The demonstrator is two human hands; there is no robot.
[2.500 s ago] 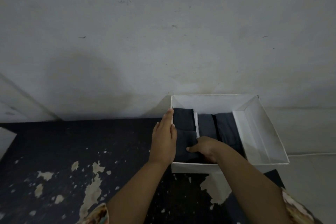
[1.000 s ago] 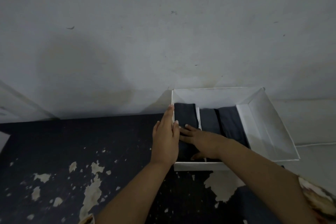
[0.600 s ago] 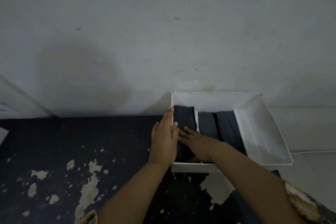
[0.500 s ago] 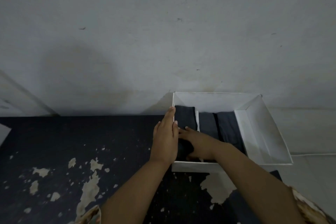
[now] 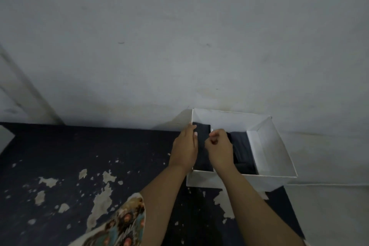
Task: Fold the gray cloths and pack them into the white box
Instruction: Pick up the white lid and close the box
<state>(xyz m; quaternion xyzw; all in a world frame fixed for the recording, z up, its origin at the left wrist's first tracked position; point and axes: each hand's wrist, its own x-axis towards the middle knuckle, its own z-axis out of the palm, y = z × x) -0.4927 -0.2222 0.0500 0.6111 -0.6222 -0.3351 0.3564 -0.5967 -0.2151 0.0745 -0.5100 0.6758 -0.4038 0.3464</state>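
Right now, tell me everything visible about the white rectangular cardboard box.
The white rectangular cardboard box sits open-topped at the far right of the dark, peeling tabletop, against the grey wall. Its thin walls stand upright; folded dark gray cloths fill its left and middle, the right part showing bare white. The left hand rests along its left wall; the right hand, fingers curled, hovers over the cloths.

Dark peeling table, gray wall, patterned sleeve

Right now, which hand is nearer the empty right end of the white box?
Right. The right hand is over the folded cloths in the middle of the white box, fingers curled. The left hand lies along the box's left wall, farther from that end.
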